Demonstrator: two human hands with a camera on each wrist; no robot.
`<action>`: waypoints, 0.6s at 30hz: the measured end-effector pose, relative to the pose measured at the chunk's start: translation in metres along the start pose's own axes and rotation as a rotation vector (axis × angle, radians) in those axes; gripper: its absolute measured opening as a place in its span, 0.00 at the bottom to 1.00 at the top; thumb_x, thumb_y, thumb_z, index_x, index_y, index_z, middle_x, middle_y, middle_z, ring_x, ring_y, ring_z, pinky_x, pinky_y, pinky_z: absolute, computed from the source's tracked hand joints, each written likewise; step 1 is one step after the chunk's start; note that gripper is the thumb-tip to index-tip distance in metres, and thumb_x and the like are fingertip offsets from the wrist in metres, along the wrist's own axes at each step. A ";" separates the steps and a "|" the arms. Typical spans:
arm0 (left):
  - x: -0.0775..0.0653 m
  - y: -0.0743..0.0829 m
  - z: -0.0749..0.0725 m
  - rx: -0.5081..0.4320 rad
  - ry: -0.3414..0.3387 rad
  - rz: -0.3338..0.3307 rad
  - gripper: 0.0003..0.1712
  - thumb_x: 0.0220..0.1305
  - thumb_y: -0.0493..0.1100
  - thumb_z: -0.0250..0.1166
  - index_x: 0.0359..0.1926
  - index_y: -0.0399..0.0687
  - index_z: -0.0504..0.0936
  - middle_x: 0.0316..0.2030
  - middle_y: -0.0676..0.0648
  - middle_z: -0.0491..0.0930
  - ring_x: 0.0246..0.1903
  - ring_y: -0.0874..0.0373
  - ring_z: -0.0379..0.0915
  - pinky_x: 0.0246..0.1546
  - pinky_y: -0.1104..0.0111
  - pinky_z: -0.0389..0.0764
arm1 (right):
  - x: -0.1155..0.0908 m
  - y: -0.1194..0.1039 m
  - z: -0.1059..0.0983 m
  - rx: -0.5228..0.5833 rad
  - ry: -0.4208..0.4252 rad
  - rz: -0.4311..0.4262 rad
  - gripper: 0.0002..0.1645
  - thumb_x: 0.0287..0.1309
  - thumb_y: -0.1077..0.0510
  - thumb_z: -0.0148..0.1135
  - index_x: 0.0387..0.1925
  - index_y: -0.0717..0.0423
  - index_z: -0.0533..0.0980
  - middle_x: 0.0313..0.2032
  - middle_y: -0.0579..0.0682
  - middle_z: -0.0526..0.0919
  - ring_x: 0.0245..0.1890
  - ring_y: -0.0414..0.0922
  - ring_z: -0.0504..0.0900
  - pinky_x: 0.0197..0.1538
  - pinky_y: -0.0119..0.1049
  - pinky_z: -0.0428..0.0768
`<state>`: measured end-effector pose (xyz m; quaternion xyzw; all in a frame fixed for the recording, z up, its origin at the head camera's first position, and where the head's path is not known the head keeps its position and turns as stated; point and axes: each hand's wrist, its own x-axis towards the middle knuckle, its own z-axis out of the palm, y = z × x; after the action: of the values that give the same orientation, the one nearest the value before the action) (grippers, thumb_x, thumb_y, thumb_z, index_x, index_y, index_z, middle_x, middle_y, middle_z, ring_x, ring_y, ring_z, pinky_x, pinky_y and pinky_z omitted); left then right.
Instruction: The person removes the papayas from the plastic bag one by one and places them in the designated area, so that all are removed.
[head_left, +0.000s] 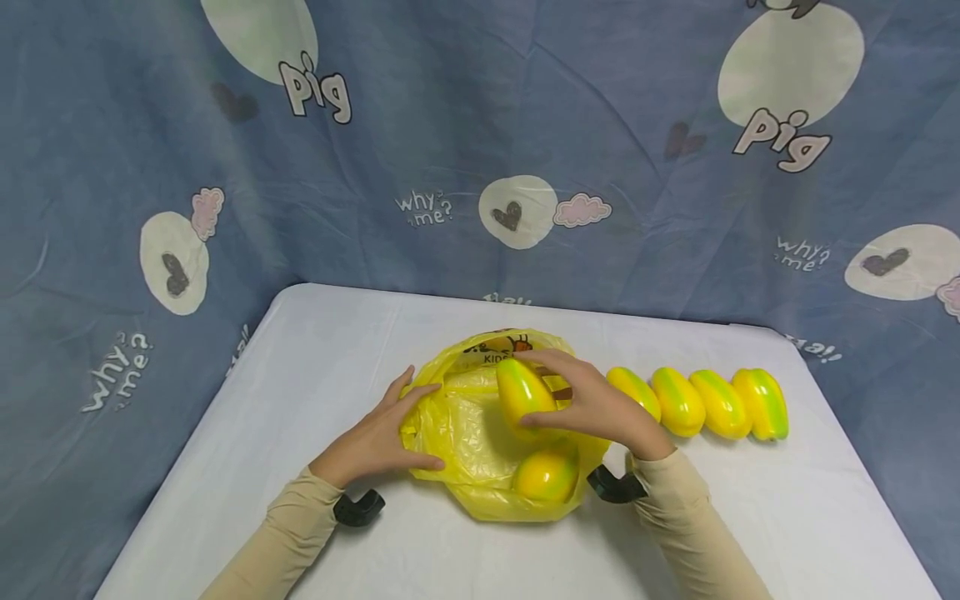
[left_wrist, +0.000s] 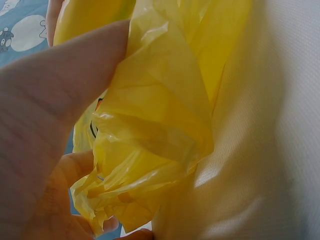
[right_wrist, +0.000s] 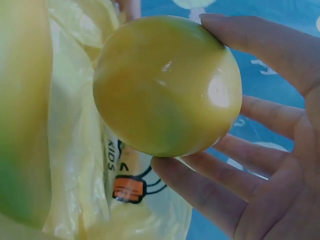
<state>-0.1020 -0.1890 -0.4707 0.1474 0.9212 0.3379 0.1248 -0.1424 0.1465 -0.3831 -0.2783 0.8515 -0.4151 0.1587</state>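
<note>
A yellow plastic bag (head_left: 472,433) lies on the white table with its mouth spread wide. My right hand (head_left: 592,400) holds a glossy yellow-green mango (head_left: 522,396) over the opening, thumb on one side and fingers on the other; the right wrist view shows the mango (right_wrist: 167,87) from its rounded end. Inside the bag, near its front right, rests another mango (head_left: 547,473). At the bag's left rim, my left hand (head_left: 378,437) touches the plastic with thumb and fingers spread apart. Part of the bag (left_wrist: 155,110) hides some left fingers in the left wrist view.
Several more mangoes (head_left: 678,402) lie in a row to the right of the bag, behind my right forearm. A patterned blue cloth (head_left: 420,275) hangs behind the white table (head_left: 337,350). Dark curved pieces (head_left: 360,508) sit at both wrists.
</note>
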 end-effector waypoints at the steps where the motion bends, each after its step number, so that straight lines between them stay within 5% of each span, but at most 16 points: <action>1: 0.000 0.000 0.000 0.001 0.001 0.001 0.65 0.42 0.75 0.78 0.79 0.65 0.60 0.84 0.40 0.34 0.78 0.30 0.52 0.68 0.36 0.70 | -0.002 0.001 -0.001 0.007 0.015 -0.002 0.50 0.53 0.43 0.80 0.75 0.34 0.66 0.74 0.41 0.69 0.69 0.50 0.75 0.62 0.51 0.84; 18: 0.000 0.002 0.000 -0.007 -0.003 -0.015 0.65 0.42 0.74 0.79 0.79 0.65 0.60 0.84 0.41 0.34 0.78 0.31 0.51 0.68 0.35 0.69 | -0.038 0.020 -0.007 0.006 0.185 0.019 0.50 0.53 0.45 0.80 0.75 0.38 0.66 0.73 0.44 0.70 0.68 0.58 0.76 0.59 0.57 0.84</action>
<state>-0.1014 -0.1877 -0.4693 0.1407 0.9209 0.3397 0.1294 -0.1223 0.1841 -0.3929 -0.2302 0.8639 -0.4401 0.0840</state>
